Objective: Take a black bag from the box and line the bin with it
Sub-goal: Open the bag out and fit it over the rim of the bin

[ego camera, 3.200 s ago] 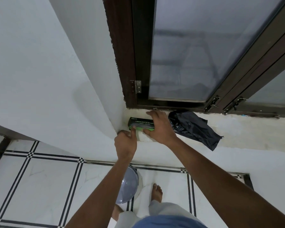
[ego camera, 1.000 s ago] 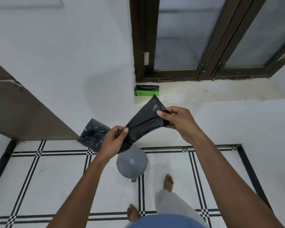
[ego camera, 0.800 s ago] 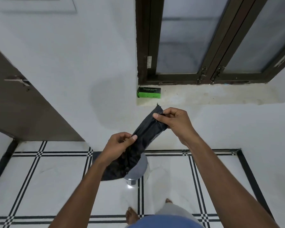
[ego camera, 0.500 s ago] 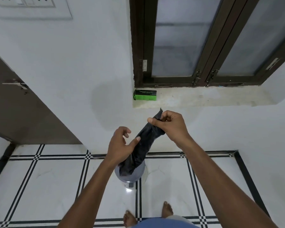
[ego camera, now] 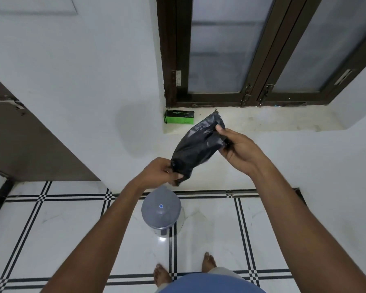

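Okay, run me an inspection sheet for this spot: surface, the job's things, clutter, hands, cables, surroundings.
Surface: tiled floor, white with black lines.
Job's things: black bag, still bunched, held in the air; green box on the window ledge; bin on the floor, lid closed.
Clutter: nothing seen.
Hands: left hand pinches the bag's lower end; right hand grips its upper end.
Cables: nothing seen.
Surroundings: window, white wall, door, bare feet.
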`<action>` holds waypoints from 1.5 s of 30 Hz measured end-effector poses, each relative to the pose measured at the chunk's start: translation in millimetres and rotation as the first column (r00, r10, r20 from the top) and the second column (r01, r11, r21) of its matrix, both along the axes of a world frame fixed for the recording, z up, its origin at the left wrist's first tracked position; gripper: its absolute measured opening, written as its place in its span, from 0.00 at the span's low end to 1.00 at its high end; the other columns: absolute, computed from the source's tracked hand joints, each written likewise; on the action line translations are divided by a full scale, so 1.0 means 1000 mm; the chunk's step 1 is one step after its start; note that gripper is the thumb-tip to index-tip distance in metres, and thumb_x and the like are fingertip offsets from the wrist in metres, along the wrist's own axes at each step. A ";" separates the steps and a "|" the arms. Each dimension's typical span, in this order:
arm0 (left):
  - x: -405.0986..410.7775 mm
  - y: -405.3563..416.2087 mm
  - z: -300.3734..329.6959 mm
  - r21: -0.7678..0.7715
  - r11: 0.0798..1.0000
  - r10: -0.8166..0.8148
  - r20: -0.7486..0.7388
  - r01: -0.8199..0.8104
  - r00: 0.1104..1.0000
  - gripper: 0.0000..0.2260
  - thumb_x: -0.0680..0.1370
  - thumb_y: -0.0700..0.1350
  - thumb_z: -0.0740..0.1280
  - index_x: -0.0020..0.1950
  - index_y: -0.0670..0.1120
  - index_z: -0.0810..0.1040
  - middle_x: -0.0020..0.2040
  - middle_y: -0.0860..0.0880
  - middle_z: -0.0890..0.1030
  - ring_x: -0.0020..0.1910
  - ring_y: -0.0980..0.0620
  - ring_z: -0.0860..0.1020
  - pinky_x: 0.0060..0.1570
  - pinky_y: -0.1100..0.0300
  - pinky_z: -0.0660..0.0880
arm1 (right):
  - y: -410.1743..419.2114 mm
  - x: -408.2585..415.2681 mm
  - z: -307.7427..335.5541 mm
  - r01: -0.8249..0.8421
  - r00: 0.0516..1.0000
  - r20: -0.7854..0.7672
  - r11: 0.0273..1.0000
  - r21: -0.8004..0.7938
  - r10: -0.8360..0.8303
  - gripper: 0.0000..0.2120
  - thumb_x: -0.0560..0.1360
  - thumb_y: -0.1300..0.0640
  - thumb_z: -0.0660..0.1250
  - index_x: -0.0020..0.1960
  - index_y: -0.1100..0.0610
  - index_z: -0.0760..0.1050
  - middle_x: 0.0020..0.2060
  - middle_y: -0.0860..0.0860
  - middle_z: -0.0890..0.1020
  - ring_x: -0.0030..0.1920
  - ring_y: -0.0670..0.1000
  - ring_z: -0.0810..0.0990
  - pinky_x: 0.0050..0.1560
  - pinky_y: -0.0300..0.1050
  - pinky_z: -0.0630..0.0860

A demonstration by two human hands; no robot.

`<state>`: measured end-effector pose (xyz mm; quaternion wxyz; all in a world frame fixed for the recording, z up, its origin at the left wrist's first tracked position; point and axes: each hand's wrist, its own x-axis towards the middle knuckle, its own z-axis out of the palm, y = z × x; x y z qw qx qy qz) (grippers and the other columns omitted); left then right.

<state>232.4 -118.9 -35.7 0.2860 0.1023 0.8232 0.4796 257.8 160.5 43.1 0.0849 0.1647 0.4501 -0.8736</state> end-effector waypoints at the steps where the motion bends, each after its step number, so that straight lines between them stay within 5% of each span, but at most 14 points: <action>1: 0.002 0.004 0.001 0.088 0.996 0.025 0.089 -0.033 0.996 0.12 0.79 0.46 0.80 0.57 0.40 0.86 0.47 0.42 0.91 0.50 0.37 0.90 0.57 0.43 0.87 | 0.002 -0.001 -0.002 0.052 0.999 0.012 0.999 -0.009 -0.052 0.18 0.82 0.52 0.75 0.66 0.62 0.83 0.61 0.58 0.87 0.58 0.51 0.88 0.63 0.46 0.86; 3: 0.010 0.010 0.007 0.262 0.956 0.068 0.230 -0.129 0.971 0.07 0.83 0.41 0.75 0.56 0.38 0.85 0.45 0.39 0.88 0.44 0.40 0.89 0.49 0.51 0.88 | 0.002 0.003 -0.013 0.021 0.997 0.064 0.989 0.145 -0.031 0.34 0.76 0.35 0.76 0.73 0.56 0.79 0.66 0.57 0.86 0.65 0.56 0.86 0.68 0.56 0.84; 6: 0.015 0.019 0.014 0.395 0.865 0.167 0.353 -0.309 0.921 0.07 0.83 0.45 0.76 0.46 0.44 0.86 0.38 0.45 0.83 0.32 0.50 0.80 0.36 0.59 0.78 | -0.012 0.028 -0.035 -0.319 0.946 0.210 0.823 0.470 0.246 0.55 0.61 0.23 0.80 0.79 0.49 0.70 0.71 0.51 0.83 0.69 0.55 0.83 0.71 0.61 0.81; 8: 0.014 0.026 0.015 0.409 0.822 0.244 0.374 -0.396 0.894 0.11 0.81 0.47 0.78 0.41 0.46 0.85 0.34 0.49 0.80 0.29 0.52 0.73 0.32 0.61 0.70 | -0.027 0.043 -0.051 -0.505 0.863 0.274 0.709 0.492 0.424 0.49 0.63 0.33 0.86 0.77 0.51 0.74 0.65 0.51 0.88 0.65 0.53 0.87 0.70 0.58 0.82; 10: 0.012 0.030 0.017 0.387 0.785 0.333 0.395 -0.484 0.856 0.14 0.79 0.51 0.80 0.44 0.43 0.80 0.34 0.49 0.75 0.29 0.52 0.70 0.31 0.61 0.68 | -0.041 0.052 -0.057 -0.577 0.812 0.271 0.645 0.501 0.517 0.29 0.72 0.48 0.86 0.69 0.56 0.82 0.59 0.54 0.90 0.60 0.53 0.89 0.65 0.53 0.84; 14: 0.013 0.032 0.024 0.309 0.790 0.411 0.376 -0.530 0.831 0.20 0.78 0.60 0.80 0.46 0.45 0.80 0.37 0.48 0.79 0.33 0.51 0.75 0.36 0.59 0.72 | -0.054 0.052 -0.067 -0.460 0.884 0.199 0.714 0.528 0.422 0.07 0.82 0.59 0.75 0.56 0.62 0.87 0.49 0.56 0.90 0.48 0.52 0.88 0.52 0.46 0.82; 18: 0.021 0.023 0.027 0.073 0.927 0.344 0.222 -0.367 0.912 0.29 0.76 0.74 0.72 0.62 0.50 0.80 0.57 0.54 0.83 0.54 0.53 0.81 0.52 0.54 0.78 | -0.052 0.037 -0.074 -0.298 0.950 0.229 0.840 0.455 0.213 0.09 0.84 0.61 0.69 0.56 0.61 0.89 0.49 0.61 0.90 0.48 0.57 0.88 0.56 0.51 0.83; 21: 0.026 0.006 0.021 0.062 0.987 0.112 0.415 -0.151 0.903 0.32 0.74 0.69 0.78 0.70 0.52 0.77 0.64 0.50 0.87 0.60 0.48 0.87 0.55 0.50 0.85 | -0.048 0.028 -0.081 -0.227 0.952 0.270 0.924 0.307 0.143 0.12 0.84 0.64 0.67 0.62 0.66 0.86 0.58 0.68 0.88 0.61 0.67 0.87 0.70 0.63 0.81; 25: 0.032 0.003 0.003 0.272 0.942 0.061 0.434 -0.196 0.899 0.09 0.80 0.47 0.79 0.47 0.42 0.85 0.47 0.42 0.88 0.46 0.44 0.86 0.52 0.52 0.86 | -0.048 0.024 -0.084 -0.170 0.938 0.334 0.966 0.193 0.098 0.16 0.86 0.57 0.66 0.67 0.67 0.84 0.63 0.67 0.86 0.68 0.69 0.83 0.73 0.68 0.78; 29: 0.027 0.004 -0.001 0.275 0.869 0.303 0.361 -0.411 0.882 0.15 0.79 0.51 0.81 0.44 0.41 0.82 0.37 0.46 0.82 0.34 0.51 0.80 0.41 0.59 0.82 | -0.056 0.036 -0.066 -0.226 0.960 0.266 0.810 0.542 0.090 0.33 0.78 0.28 0.71 0.70 0.53 0.82 0.62 0.52 0.88 0.65 0.54 0.86 0.67 0.58 0.84; 32: 0.021 0.001 0.001 0.267 0.854 0.350 0.341 -0.447 0.873 0.18 0.77 0.54 0.82 0.44 0.41 0.80 0.34 0.48 0.77 0.30 0.52 0.74 0.38 0.59 0.76 | -0.059 0.049 -0.058 -0.203 0.974 0.080 0.661 0.722 0.212 0.34 0.69 0.27 0.80 0.71 0.38 0.78 0.66 0.39 0.81 0.62 0.43 0.83 0.59 0.44 0.83; 36: 0.017 0.001 0.002 0.280 0.847 0.356 0.333 -0.453 0.873 0.26 0.73 0.64 0.82 0.46 0.41 0.80 0.37 0.43 0.69 0.35 0.46 0.66 0.37 0.57 0.69 | -0.063 0.045 -0.067 -0.263 0.944 0.052 0.647 0.716 0.326 0.09 0.79 0.53 0.81 0.55 0.56 0.88 0.47 0.50 0.90 0.42 0.48 0.88 0.48 0.43 0.83; 41: 0.011 -0.001 0.006 0.299 0.801 0.417 0.344 -0.519 0.842 0.32 0.72 0.71 0.79 0.52 0.43 0.81 0.37 0.43 0.67 0.31 0.48 0.62 0.31 0.59 0.66 | -0.063 0.042 -0.070 -0.132 0.988 0.136 0.841 0.525 0.071 0.09 0.86 0.59 0.70 0.50 0.63 0.80 0.47 0.61 0.90 0.42 0.56 0.89 0.46 0.48 0.87; 45: 0.011 -0.011 0.003 0.241 0.795 0.470 0.337 -0.557 0.816 0.27 0.77 0.70 0.76 0.42 0.45 0.81 0.36 0.45 0.69 0.33 0.49 0.65 0.36 0.56 0.68 | -0.051 0.040 -0.072 0.164 0.934 0.311 0.984 0.063 -0.175 0.10 0.88 0.59 0.63 0.56 0.63 0.81 0.51 0.60 0.88 0.50 0.59 0.88 0.54 0.54 0.86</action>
